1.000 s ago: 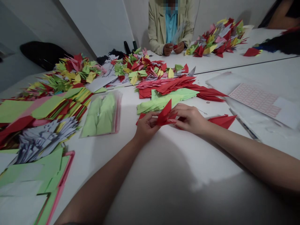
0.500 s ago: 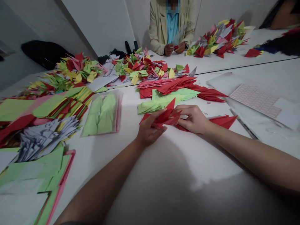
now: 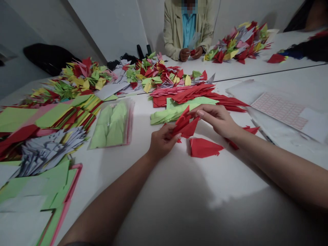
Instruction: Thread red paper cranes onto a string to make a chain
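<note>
Between my hands is a red origami paper crane [image 3: 186,125], raised a little off the white table. My left hand [image 3: 164,138] pinches its left side, thumb below and fingers behind. With thumb and forefinger my right hand [image 3: 214,118] grips an upper right tip of the folded paper. A flat folded red paper piece [image 3: 205,147] lies on the table just below the crane. Another red folded piece [image 3: 249,130] shows partly behind my right forearm. Stacks of folded green strips [image 3: 184,109] and folded red paper [image 3: 194,93] lie just beyond my hands.
Colourful piles of folded paper [image 3: 153,73] line the back. A clear packet of green paper [image 3: 110,124] and bundles of grey-white paper [image 3: 51,150] lie left. A patterned sheet [image 3: 279,109] is at right. Across the table sits a person [image 3: 189,30] holding a small red paper.
My right hand has moved up to a tip of the crane, uncovering the flat red piece on the table. The crane is now lifted and more upright in my left hand.
</note>
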`<state>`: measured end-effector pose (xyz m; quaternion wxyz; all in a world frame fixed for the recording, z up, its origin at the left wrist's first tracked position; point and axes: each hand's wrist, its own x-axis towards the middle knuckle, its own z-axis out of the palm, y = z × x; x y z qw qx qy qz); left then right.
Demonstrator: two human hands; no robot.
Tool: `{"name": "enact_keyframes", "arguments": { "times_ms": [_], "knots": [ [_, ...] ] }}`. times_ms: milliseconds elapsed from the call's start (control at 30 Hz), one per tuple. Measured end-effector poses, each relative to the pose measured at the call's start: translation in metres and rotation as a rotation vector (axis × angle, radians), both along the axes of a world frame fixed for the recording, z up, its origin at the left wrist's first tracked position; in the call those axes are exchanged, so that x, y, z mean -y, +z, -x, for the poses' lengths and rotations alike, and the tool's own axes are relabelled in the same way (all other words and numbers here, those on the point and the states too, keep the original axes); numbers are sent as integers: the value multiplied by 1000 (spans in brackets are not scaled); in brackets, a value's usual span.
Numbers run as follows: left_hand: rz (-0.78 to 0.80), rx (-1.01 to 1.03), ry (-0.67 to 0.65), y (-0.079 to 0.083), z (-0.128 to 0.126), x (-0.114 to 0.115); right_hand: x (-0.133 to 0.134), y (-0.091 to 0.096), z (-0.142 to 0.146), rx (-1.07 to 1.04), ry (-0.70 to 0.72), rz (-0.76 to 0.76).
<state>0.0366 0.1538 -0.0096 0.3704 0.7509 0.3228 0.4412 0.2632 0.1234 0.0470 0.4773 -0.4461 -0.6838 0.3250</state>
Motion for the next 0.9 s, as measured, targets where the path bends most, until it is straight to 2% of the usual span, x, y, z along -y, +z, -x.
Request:
{"name": "enact_keyframes", "arguments": {
  "times_ms": [167,267,367,533,700,900],
  "knots": [
    [120,16,-78,4,1,1,2,-3,8,61,32,66],
    [71,-68,-107,9,2,2,4,-7,14,38,52,163],
    [14,-68,-77,13,1,2,5,-13,18,-2,174,265],
    [149,-49,-169,11,0,1,4,-25,23,65,309,291],
    [271,-3,-273,8,2,1,4,-31,26,56,318,311],
    [283,-39,-261,7,2,-1,5,-36,30,-26,285,337]
  ]
}}
